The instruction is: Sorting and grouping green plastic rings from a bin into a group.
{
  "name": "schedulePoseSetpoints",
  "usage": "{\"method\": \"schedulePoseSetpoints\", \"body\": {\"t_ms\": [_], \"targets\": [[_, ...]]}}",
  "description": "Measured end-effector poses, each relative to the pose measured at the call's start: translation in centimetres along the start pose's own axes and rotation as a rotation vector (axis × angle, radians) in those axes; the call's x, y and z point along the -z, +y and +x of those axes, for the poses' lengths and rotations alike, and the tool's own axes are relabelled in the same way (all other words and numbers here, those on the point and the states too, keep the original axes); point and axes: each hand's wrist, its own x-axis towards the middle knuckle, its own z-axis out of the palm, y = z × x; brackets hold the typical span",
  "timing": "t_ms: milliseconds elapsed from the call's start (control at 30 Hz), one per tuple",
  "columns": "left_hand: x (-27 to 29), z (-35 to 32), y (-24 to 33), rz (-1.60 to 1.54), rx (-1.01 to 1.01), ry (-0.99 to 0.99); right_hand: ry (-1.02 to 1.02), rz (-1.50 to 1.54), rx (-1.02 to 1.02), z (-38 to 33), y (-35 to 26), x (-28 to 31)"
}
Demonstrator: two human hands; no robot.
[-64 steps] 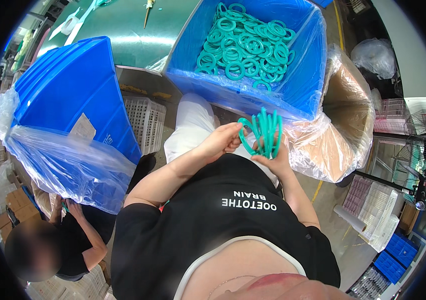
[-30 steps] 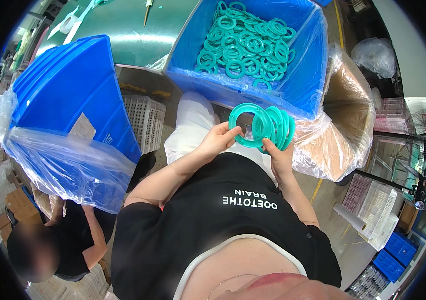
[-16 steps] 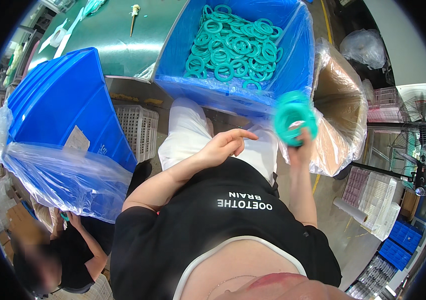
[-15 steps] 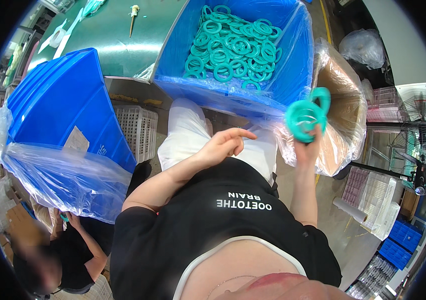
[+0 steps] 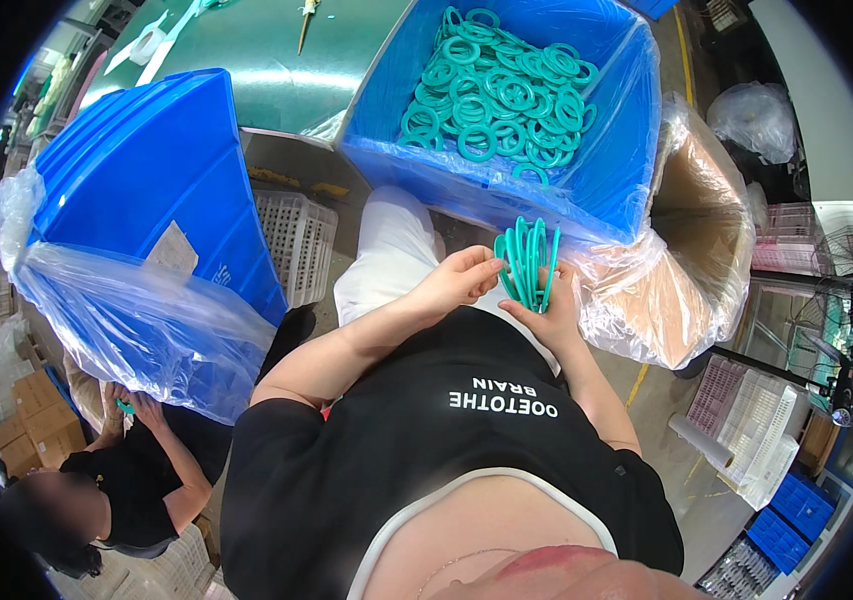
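Note:
In front of my waist, my right hand [image 5: 554, 312] grips a bunch of teal plastic rings [image 5: 526, 262], seen nearly edge-on and standing upright side by side. At the left side of the bunch, my left hand [image 5: 458, 280] has its fingers bent, with thumb and fingertips closed at the edge of the leftmost ring. Just beyond my hands stands a blue bin [image 5: 606, 150] lined with clear plastic. Inside it lies a loose heap of similar teal rings [image 5: 506, 95].
A cardboard box [image 5: 696, 230] with a clear liner stands right of the bin. To the left are a tilted blue bin [image 5: 156, 170] and a white crate [image 5: 294, 240]. A green table [image 5: 286, 85] lies beyond. At lower left, a co-worker [image 5: 131, 500] handles something teal.
My right hand has brought the rings from the right in toward my left hand, turning them edge-on. My left hand has met the bunch. The whole view has shifted slightly.

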Motion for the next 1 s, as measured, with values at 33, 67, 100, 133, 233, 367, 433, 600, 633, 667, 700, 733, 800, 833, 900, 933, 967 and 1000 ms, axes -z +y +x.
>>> {"method": "schedulePoseSetpoints", "body": {"t_ms": [33, 67, 100, 133, 233, 367, 433, 600, 633, 667, 700, 733, 800, 833, 900, 933, 967, 1000], "targets": [[0.1, -0.1, 0.0, -0.001, 0.000, -0.001, 0.000, -0.001, -0.001, -0.3, 0.5, -0.2], [0.3, -0.2, 0.1, 0.001, 0.030, 0.016, 0.005, 0.175, -0.119, -0.7, 1.2, -0.5], [0.4, -0.3, 0.1, 0.002, 0.060, 0.031, 0.011, 0.350, -0.239, -1.0, 1.8, -0.8], [0.5, -0.4, 0.0, -0.001, 0.061, 0.030, 0.125, 0.343, -0.176, -0.7, 1.9, -1.1], [0.8, -0.7, -0.2, -0.013, 0.040, 0.113, 0.579, 0.910, -0.287, -0.2, 2.0, 0.2], [1.1, -1.1, 0.4, 0.030, -0.042, 0.161, 0.738, 0.888, -0.304, 0.9, 3.6, 2.5], [1.0, -1.1, 0.8, 0.121, -0.055, 0.056, 0.472, 0.932, -0.501, 0.4, 4.3, 1.7], [1.3, -1.1, 0.9, 0.160, -0.090, -0.007, 0.228, 1.141, -0.681, 0.7, 1.3, 0.1], [1.5, -1.1, 1.0, 0.080, -0.067, -0.029, 0.229, 1.144, -0.683, 0.7, 1.2, -0.2], [1.3, -1.2, 0.9, 0.082, -0.064, -0.029, 0.292, 1.134, -0.656, 0.7, 1.3, -0.6], [0.9, -1.4, 0.7, 0.084, -0.077, -0.035, 0.355, 1.123, -0.629, 0.7, 1.3, -1.0], [0.4, -1.6, 0.6, 0.085, -0.091, -0.042, 0.357, 1.125, -0.628, 0.6, 1.4, -1.4], [0.0, -1.4, -0.4, 0.049, -0.108, -0.064, 0.394, 1.113, -0.646, 0.5, 1.3, -2.0], [-0.3, -1.4, -0.7, 0.009, -0.127, -0.081, 0.393, 1.114, -0.645, 0.4, 1.1, -2.2], [-0.5, -1.2, -1.1, -0.041, -0.168, -0.041, 0.392, 1.112, -0.620, 0.2, 0.5, -2.4], [-0.5, -1.1, -1.1, -0.056, -0.163, -0.007, 0.416, 1.091, -0.579, 0.2, -0.1, -2.3], [-0.5, -1.0, -1.1, -0.070, -0.157, 0.027, 0.417, 1.091, -0.579, 0.1, -0.4, -2.3], [-0.2, -0.7, -1.5, -0.069, -0.156, 0.026, 0.405, 0.962, -0.528, -0.1, -0.7, -2.2]]}}
